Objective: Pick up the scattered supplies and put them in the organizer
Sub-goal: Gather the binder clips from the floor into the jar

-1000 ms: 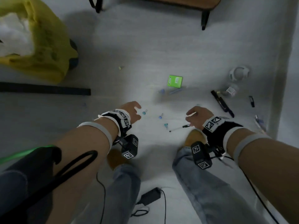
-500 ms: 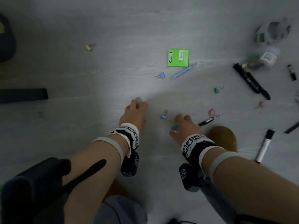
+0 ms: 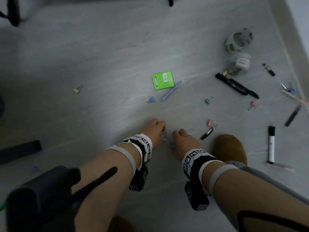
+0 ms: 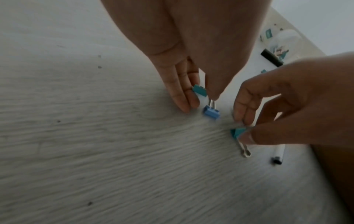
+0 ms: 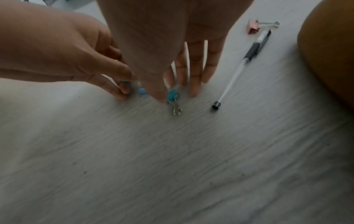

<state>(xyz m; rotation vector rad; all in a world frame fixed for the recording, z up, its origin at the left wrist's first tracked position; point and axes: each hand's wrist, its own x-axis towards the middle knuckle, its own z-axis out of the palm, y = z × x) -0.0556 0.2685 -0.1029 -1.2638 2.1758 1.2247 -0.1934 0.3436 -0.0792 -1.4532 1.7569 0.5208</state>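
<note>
My left hand (image 4: 191, 50) pinches the wire handles of a blue binder clip (image 4: 211, 114) just over the floor (image 3: 100, 56), a teal clip (image 4: 199, 91) tucked against its fingers. My right hand (image 5: 162, 45) pinches another teal binder clip (image 5: 171, 94). Beyond lie a pen (image 3: 206, 133), a pink clip (image 3: 211, 122), green box (image 3: 163, 80) and markers (image 3: 237, 85).

The left hand (image 4: 193, 45) pinches a blue binder clip (image 4: 211, 113) by its wire handles above the floor (image 4: 95, 151), while the right hand (image 4: 298, 103) pinches a teal clip (image 4: 237, 132).

Matt wood-grain floor (image 4: 95, 151)
</note>
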